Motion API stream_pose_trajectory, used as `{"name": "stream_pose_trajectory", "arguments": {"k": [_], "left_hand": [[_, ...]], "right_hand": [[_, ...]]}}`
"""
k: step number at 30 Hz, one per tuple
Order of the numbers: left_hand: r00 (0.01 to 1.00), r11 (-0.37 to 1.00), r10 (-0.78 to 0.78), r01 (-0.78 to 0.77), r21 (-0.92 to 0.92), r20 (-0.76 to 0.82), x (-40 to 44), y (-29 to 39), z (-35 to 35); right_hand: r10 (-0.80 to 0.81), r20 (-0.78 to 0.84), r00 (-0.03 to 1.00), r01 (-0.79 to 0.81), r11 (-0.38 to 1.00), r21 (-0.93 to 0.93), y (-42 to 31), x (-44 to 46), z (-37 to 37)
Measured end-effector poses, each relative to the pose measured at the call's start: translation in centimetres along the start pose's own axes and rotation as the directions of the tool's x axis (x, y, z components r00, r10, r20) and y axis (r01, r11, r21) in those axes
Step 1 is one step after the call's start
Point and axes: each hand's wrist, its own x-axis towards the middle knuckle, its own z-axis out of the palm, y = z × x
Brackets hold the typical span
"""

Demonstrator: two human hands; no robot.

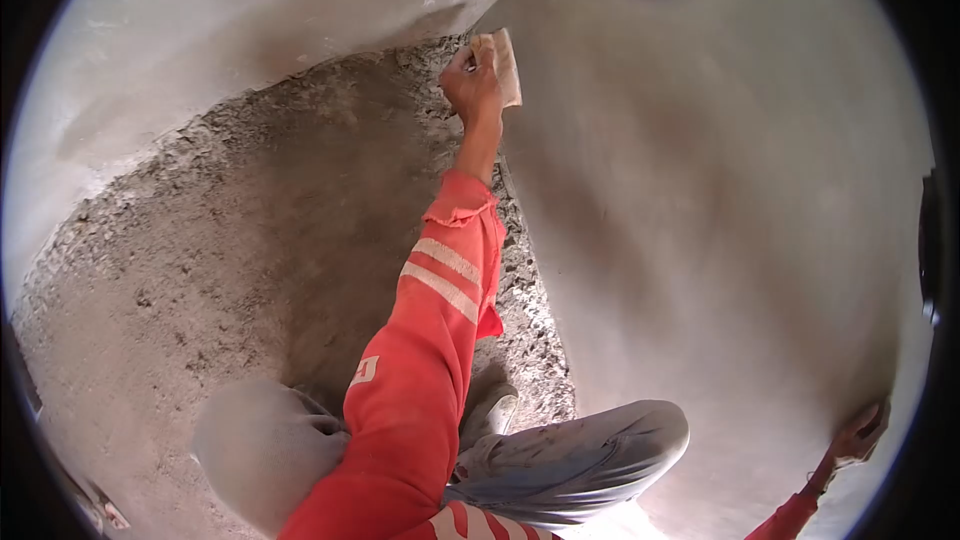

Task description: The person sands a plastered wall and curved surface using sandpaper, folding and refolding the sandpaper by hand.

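Left fingers (486,68) grip pale block (507,70) at smooth grey wall (700,200); right fingers (866,423) there too, grip unclear. Rough floor (170,310); bent knee (650,432) obstructs.

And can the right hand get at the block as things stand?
Probably not without shifting: the right hand is far off by the wall, and the left hand grips the block well ahead. Nothing visible blocks the stretch between, though.
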Motion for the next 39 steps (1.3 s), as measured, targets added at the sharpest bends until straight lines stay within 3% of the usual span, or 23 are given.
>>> {"name": "stream_pose_trajectory", "arguments": {"k": [2,3,5,6,9,11,14,15,16,17,23,25,26,28,29,31,35,37,39], "left_hand": [[0.997,0.997,0.071,-0.071,0.018,0.016,-1.5,0.3,1.3],[0.986,0.986,0.153,-0.156,0.051,0.061,4.7,0.1,2.5],[0.986,0.978,0.158,-0.164,0.131,0.055,3.6,-1.6,2.6],[0.969,0.974,0.215,-0.221,0.041,0.119,4.2,-2.4,4.0],[0.929,0.898,0.365,-0.37,0.239,0.069,0.8,-3.7,3.5],[0.909,0.874,0.414,-0.413,0.255,0.053,-4.1,-6.0,1.8],[0.933,0.913,0.322,-0.351,0.208,0.16,-14.7,-7.0,-2.7],[0.946,0.942,0.227,-0.273,0.195,0.231,-16.7,-6.6,-4.3],[0.947,0.951,0.26,-0.285,0.121,0.187,-16.6,-7.1,-4.4],[0.947,0.953,0.289,-0.298,0.045,0.141,-16.5,-7.7,-4.3],[0.906,0.86,0.423,-0.402,0.314,0.002,1.6,-1.7,0.8],[0.898,0.866,0.433,-0.437,0.241,0.073,2.3,-3.6,2.3],[0.861,0.81,0.508,-0.487,0.327,0.023,0.5,-5.0,2.5],[0.84,0.798,0.541,-0.53,0.286,0.048,-4.4,-6.0,1.2],[0.919,0.894,0.385,-0.394,0.212,0.086,-6.7,-6.2,0.2],[0.932,0.922,0.334,-0.354,0.158,0.139,-7.5,-5.6,-0.8],[0.817,0.785,0.576,-0.559,0.266,0.018,1.3,-1.6,2.8],[0.797,0.767,0.598,-0.6,0.226,0.089,4.8,0.1,5.0],[0.81,0.787,0.587,-0.572,0.232,0.005,3.2,-0.4,6.0]], "right_hand": [[-0.031,-0.032,0.999,0.03,0.999,-0.009,2.9,-0.1,-1.1],[0.055,-0.047,0.997,-0.056,0.998,-0.019,-2.2,-3.1,1.9],[0.047,-0.015,0.999,-0.048,0.998,-0.049,-1.2,-0.8,1.7],[0.085,-0.031,0.996,-0.087,0.993,-0.077,-1.6,-1.9,1.7],[0.071,-0.069,0.995,-0.075,0.996,-0.051,-0.1,-2.7,1.9],[0.027,-0.068,0.997,-0.033,0.996,-0.089,-0.1,-2.5,1.7],[0.033,-0.066,0.997,-0.04,0.993,-0.115,0.0,-2.3,1.9],[0.046,-0.061,0.997,-0.053,0.991,-0.12,0.2,-2.4,1.8],[0.024,-0.063,0.998,-0.032,0.991,-0.127,0.2,-2.2,2.0],[0.003,-0.066,0.998,-0.012,0.991,-0.135,0.2,-2.1,2.0],[0.001,-0.084,0.996,-0.008,0.996,-0.084,-0.1,-3.0,2.3],[-0.012,-0.081,0.997,0.004,0.995,-0.101,0.0,-2.6,2.1],[-0.02,-0.08,0.997,0.011,0.994,-0.113,-0.3,-2.6,2.0],[-0.004,-0.074,0.997,-0.006,0.991,-0.131,-0.8,-2.8,1.7],[0.015,-0.067,0.998,-0.024,0.991,-0.132,-0.9,-2.9,1.6],[0.018,-0.071,0.997,-0.027,0.991,-0.127,-0.5,-2.6,1.9],[0.022,-0.063,0.998,-0.03,0.991,-0.131,-0.3,-3.1,1.9],[0.021,-0.051,0.998,-0.027,0.991,-0.13,-0.4,-3.0,1.6],[0.012,-0.07,0.997,-0.02,0.993,-0.116,-0.8,-2.9,1.9]]}}
